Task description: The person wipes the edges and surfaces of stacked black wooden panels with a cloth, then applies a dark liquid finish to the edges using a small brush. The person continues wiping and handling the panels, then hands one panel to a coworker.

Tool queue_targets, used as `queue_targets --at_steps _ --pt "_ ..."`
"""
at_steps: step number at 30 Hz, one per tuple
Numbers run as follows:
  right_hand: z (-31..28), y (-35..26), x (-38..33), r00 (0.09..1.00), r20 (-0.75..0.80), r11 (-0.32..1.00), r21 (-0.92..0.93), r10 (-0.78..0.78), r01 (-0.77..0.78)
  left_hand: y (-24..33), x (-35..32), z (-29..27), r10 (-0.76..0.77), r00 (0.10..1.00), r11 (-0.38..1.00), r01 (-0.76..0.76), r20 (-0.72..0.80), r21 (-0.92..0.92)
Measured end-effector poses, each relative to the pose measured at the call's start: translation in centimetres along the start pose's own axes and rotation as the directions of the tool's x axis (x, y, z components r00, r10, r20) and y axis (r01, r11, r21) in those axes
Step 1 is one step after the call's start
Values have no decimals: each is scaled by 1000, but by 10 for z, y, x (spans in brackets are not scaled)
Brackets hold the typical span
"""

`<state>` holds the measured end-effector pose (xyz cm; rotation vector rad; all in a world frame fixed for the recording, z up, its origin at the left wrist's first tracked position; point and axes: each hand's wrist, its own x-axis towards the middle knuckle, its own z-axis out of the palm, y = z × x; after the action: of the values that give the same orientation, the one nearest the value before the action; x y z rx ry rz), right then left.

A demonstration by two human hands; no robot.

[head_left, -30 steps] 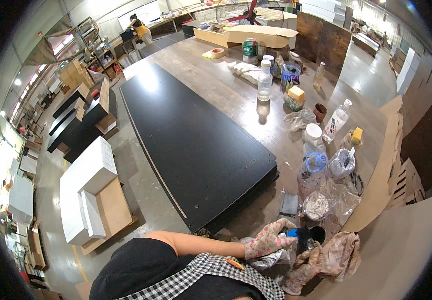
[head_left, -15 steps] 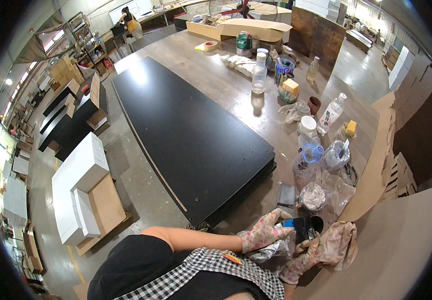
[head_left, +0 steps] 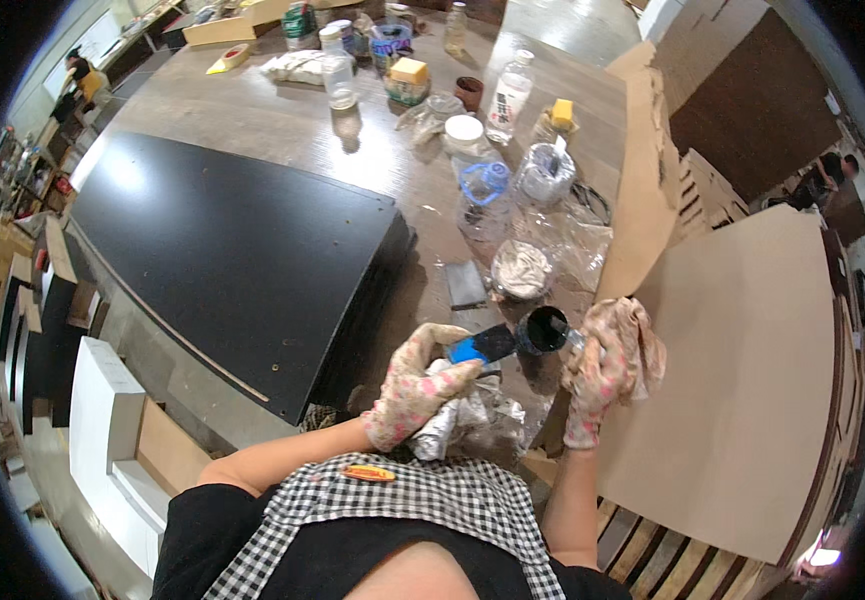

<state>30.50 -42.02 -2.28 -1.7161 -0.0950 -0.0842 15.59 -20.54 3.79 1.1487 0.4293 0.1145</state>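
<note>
My left hand (head_left: 420,388), in a pale flower-print glove, is closed on a blue block with a blackened end (head_left: 482,345). Crumpled silvery wrapping (head_left: 452,415) lies under that hand. My right hand (head_left: 595,375), gloved alike, grips a stained pinkish rag (head_left: 640,345) and a narrow greyish tool (head_left: 566,330); its tip reaches the mouth of a black-coated cup (head_left: 540,331). The tool's kind is unclear. Just beyond the cup stands a container topped with crumpled whitish cloth (head_left: 523,270), and beside it lies a flat grey pad (head_left: 465,286).
A stack of black panels (head_left: 242,240) occupies the table's left part. Bottles, including a clear labelled bottle (head_left: 509,97), jars and a yellow sponge (head_left: 562,113) stand farther back. Cardboard (head_left: 642,190) edges the right side; a large brown board (head_left: 742,380) lies beyond. Other people are in the background.
The view has swung right and down. My hands have moved apart; the block now sits left of the cup, and the narrow tool at the cup's mouth has come into sight.
</note>
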Motion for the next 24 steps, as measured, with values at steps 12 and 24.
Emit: queue_targets --at_steps 12,24 --pt "60 -50 -8 934 266 955 -111 -237 274 107 -48 -59 402 909 890 -359 -111 282" --pt "206 -90 -86 653 699 935 -63 291 -348 160 -42 -204 545 693 819 -559 -472 126"
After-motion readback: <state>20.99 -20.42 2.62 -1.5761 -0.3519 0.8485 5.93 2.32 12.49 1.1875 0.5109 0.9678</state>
